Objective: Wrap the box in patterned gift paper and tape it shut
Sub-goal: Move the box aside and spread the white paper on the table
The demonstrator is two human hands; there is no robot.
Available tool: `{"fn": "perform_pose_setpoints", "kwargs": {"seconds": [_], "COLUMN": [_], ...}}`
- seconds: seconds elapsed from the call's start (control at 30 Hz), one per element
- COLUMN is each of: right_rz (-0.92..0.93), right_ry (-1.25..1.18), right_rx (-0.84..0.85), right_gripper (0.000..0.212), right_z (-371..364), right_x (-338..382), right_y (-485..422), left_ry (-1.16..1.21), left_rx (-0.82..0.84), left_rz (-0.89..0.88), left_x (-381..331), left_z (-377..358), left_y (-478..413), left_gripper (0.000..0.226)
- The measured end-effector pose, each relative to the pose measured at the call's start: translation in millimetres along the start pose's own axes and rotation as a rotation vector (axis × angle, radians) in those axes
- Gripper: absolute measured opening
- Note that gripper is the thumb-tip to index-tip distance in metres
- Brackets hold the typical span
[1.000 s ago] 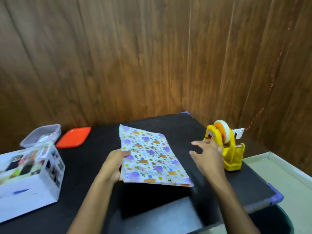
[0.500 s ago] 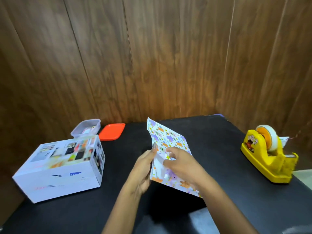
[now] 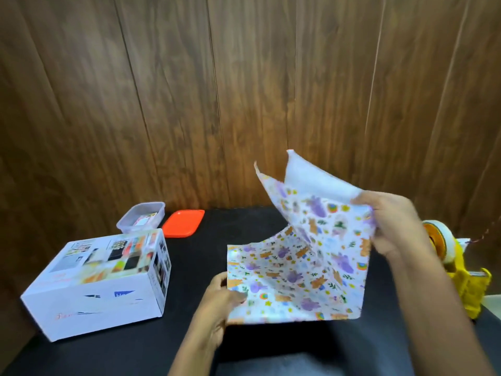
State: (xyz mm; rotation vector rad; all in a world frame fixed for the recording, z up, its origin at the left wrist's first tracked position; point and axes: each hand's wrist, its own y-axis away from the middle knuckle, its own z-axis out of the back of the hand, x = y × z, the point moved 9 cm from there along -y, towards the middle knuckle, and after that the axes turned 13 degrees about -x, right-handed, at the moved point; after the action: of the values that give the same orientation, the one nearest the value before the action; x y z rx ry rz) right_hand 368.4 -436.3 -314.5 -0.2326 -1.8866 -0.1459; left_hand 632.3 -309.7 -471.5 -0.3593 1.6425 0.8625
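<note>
The patterned gift paper (image 3: 295, 270), white with purple and orange figures, hangs half unfolded above the black table (image 3: 189, 267). My left hand (image 3: 219, 302) pinches its lower left edge. My right hand (image 3: 393, 223) grips an upper layer and lifts it, showing the plain white back. A white box (image 3: 100, 283) with printed pictures on top stands on the table at the left, apart from both hands. A yellow tape dispenser (image 3: 466, 278) with a roll of tape sits at the right, partly hidden behind my right forearm.
A clear plastic tub (image 3: 141, 217) and an orange lid (image 3: 184, 222) lie at the back of the table near the wooden wall (image 3: 244, 90). The table's front edge runs under my forearms.
The folded paper has been opened out: my right hand moved from near the tape dispenser to the paper and pulled a layer up and to the right. The view has shifted left.
</note>
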Motion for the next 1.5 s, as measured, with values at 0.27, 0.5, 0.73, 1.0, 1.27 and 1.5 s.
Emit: {"fn": "perform_pose_setpoints", "kwargs": {"seconds": [0.27, 0.5, 0.73, 1.0, 1.27, 1.5], "right_rz": [-0.385, -0.023, 0.286, 0.235, 0.225, 0.089], "right_ry": [-0.432, -0.034, 0.161, 0.132, -0.007, -0.191], "right_rx": [0.217, -0.019, 0.054, -0.028, -0.209, -0.369], "right_gripper": [0.074, 0.016, 0.03, 0.028, 0.031, 0.033], "right_z": [36, 39, 12, 27, 48, 62], "right_x": [-77, -89, -55, -59, -48, -66], "right_y": [-21, 10, 43, 42, 31, 25], "left_ry": [-1.158, -0.485, -0.649, -0.939, -1.156, -0.909], "left_rx": [-0.385, 0.307, 0.201, -0.119, -0.354, -0.541], "left_rz": [-0.519, -0.353, -0.464, -0.955, -1.125, -1.377], "left_x": [-54, -88, -131, -171, -187, -132], "left_z": [27, -132, -178, -167, -91, -28], "left_y": [-10, 28, 42, 80, 130, 193], "left_gripper": [0.08, 0.066, 0.075, 0.054, 0.054, 0.043]}}
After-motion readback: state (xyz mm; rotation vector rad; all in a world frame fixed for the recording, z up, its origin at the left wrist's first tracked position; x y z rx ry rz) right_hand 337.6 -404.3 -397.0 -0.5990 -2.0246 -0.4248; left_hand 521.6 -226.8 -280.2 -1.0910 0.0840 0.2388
